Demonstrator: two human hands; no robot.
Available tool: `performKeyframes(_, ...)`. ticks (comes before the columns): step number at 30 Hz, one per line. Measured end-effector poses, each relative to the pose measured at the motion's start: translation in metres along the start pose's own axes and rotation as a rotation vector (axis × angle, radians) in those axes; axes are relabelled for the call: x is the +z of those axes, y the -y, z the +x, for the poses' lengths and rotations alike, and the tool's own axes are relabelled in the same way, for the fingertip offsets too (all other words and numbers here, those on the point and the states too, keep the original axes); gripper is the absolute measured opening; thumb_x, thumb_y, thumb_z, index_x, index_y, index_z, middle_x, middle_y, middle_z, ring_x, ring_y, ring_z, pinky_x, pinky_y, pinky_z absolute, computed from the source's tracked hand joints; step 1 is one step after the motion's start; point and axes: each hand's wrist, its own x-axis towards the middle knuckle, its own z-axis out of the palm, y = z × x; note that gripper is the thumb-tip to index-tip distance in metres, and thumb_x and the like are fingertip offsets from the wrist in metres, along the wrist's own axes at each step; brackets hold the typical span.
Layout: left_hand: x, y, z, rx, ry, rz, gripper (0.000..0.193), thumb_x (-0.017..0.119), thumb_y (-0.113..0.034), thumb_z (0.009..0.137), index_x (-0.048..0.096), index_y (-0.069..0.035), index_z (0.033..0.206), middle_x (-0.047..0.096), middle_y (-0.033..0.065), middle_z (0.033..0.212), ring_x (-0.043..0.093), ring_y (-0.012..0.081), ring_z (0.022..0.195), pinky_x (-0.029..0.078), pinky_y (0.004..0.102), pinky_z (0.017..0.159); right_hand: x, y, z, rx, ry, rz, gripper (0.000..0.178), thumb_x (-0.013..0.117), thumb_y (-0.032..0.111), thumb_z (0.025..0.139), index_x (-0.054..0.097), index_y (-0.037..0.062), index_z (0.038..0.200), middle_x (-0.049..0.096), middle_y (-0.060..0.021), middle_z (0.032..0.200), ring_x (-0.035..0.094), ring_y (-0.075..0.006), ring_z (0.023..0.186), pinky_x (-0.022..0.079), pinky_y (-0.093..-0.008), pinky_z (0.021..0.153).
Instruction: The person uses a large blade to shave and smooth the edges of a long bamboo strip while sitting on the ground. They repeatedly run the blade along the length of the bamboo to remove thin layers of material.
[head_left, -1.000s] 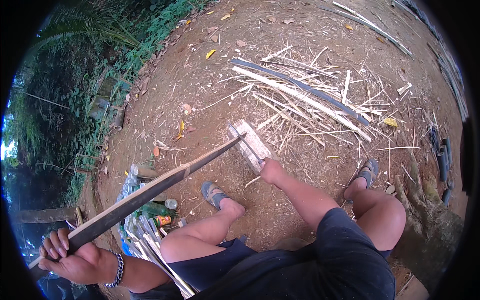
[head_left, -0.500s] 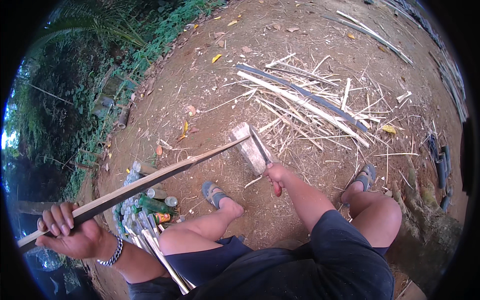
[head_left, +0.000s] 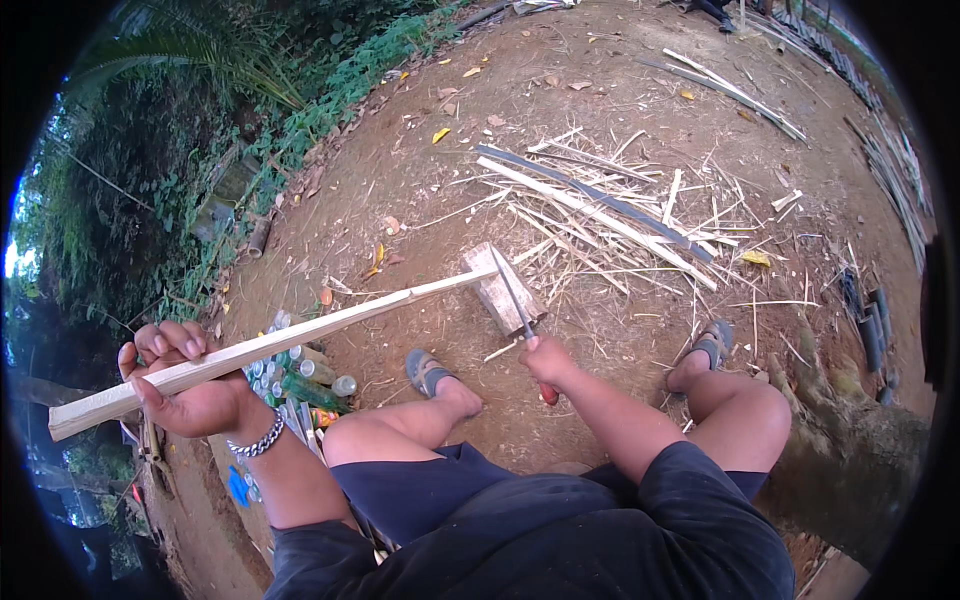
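A long pale bamboo slat (head_left: 300,338) lies across the upturned palm of my left hand (head_left: 190,385), its fingers curled about it and a bracelet at the wrist. The slat's far end rests on a wooden block (head_left: 488,296) on the ground between my feet. In my right hand (head_left: 546,362) is a long knife (head_left: 514,300), closed in my fist by its red handle. The knife's blade points away from me over the block and meets the slat near its far end. The slat's pale side faces up; its dark side is hidden.
Beyond the block lies a heap of pale split strips (head_left: 600,210) and shavings. Glass bottles (head_left: 315,372) are gathered by my left knee. Dark tubes (head_left: 878,335) lie at the right, near a tree root (head_left: 835,400). Dense plants (head_left: 230,80) border the left side.
The slat has been rolled over, so its pale side shows where the dark side showed. My left hand has turned palm up and moved right and upward. The knife stays at the block.
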Motion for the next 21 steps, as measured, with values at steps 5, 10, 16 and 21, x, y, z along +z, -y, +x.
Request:
performKeyframes(5, 0.020, -0.020, -0.016, -0.028, -0.018, -0.074, 0.036, 0.050, -0.027, 0.087, 0.049, -0.003, 0.114, 0.046, 0.0083, 0.085, 0.043, 0.0172, 0.064, 0.038, 0.0290, 0.057, -0.024, 0.078, -0.058, -0.057, 0.107, -0.048, 0.029, 0.063, 0.022, 0.077, 0.056, 0.0021, 0.097, 0.062, -0.0205, 0.086, 0.061, -0.0349, 0.081, 0.048, -0.0431, 0.074)
performKeyframes(10, 0.027, -0.021, -0.029, 0.146, -0.250, 0.110, 0.044, 0.049, -0.024, 0.083, 0.044, -0.002, 0.121, 0.046, 0.0082, 0.082, 0.043, 0.0163, 0.062, 0.039, 0.0295, 0.057, -0.017, 0.092, -0.074, -0.170, 0.102, -0.064, 0.033, 0.061, 0.022, 0.078, 0.055, 0.0025, 0.103, 0.063, -0.0242, 0.095, 0.061, -0.0411, 0.091, 0.048, -0.0468, 0.078)
performKeyframes(16, 0.030, -0.035, -0.037, 0.041, -0.072, -0.017, 0.033, 0.047, -0.036, 0.090, 0.050, -0.005, 0.102, 0.039, 0.0035, 0.072, 0.039, 0.0133, 0.057, 0.033, 0.0264, 0.051, -0.023, 0.131, -0.111, -0.222, 0.078, -0.103, 0.035, 0.061, 0.020, 0.078, 0.055, 0.0025, 0.108, 0.063, -0.0244, 0.095, 0.061, -0.0415, 0.090, 0.049, -0.0463, 0.078)
performKeyframes(21, 0.062, -0.038, -0.047, 0.051, -0.249, 0.121, 0.063, 0.031, -0.074, 0.086, 0.036, -0.012, 0.081, 0.033, 0.0011, 0.062, 0.032, 0.0104, 0.047, 0.027, 0.0222, 0.043, -0.030, 0.199, -0.168, -0.375, 0.231, -0.076, 0.027, 0.060, 0.015, 0.078, 0.053, 0.0016, 0.101, 0.063, -0.0222, 0.085, 0.062, -0.0402, 0.083, 0.050, -0.0461, 0.071)
